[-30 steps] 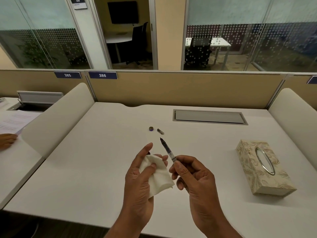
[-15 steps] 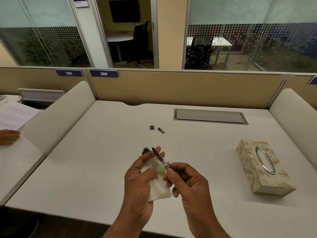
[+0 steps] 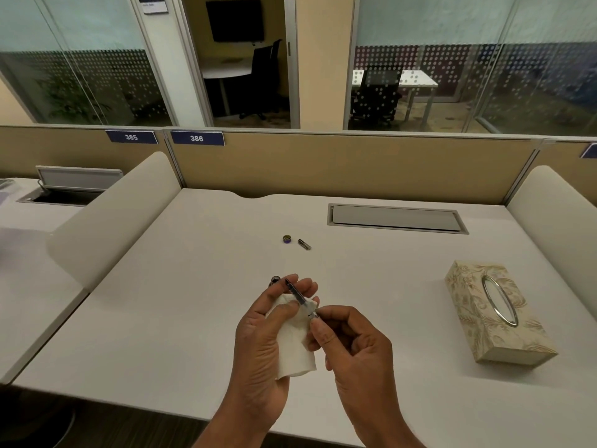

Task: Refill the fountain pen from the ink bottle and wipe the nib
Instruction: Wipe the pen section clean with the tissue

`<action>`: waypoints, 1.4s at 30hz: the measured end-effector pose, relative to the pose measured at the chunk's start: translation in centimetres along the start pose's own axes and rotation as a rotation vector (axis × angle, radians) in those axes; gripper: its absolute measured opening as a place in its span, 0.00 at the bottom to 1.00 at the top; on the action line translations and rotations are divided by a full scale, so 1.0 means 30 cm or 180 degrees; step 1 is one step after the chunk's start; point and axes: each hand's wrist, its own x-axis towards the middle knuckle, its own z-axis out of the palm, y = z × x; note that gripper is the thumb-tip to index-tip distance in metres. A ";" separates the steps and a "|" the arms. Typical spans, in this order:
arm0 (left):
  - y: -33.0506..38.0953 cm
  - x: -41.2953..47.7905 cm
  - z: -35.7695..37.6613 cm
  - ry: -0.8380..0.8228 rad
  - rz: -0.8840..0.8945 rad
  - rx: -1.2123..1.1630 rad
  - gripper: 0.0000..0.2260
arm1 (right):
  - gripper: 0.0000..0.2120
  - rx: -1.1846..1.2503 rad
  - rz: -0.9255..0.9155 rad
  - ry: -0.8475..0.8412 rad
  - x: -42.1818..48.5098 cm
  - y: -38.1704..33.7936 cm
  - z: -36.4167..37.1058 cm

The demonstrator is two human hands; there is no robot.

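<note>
On white desk (image 3: 193, 318), tissue box (image 3: 497, 312)

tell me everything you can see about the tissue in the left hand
The tissue is a white, soft-looking paper piece, crumpled and folded rather than flat. It sits in the left hand, thumb pressing its upper part, lower end hanging free below the palm, above the desk. The slim pen section held by the right hand lies across its top edge. No ink stains are visible on it.
</note>
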 end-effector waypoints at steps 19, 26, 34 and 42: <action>0.022 0.014 0.008 -0.0170 0.0194 0.0308 0.15 | 0.07 0.0132 -0.0161 0.0001 0.026 -0.040 0.002; 0.026 0.026 0.023 -0.0167 0.0234 0.0351 0.12 | 0.04 0.0105 -0.0286 0.0013 0.055 -0.066 -0.005; 0.024 0.032 0.048 -0.0066 0.0201 0.0203 0.08 | 0.09 0.0022 -0.0324 0.0030 0.060 -0.067 -0.004; 0.021 0.029 0.047 0.0088 0.0326 0.0371 0.13 | 0.04 -0.0033 -0.0398 0.0085 0.065 -0.061 -0.010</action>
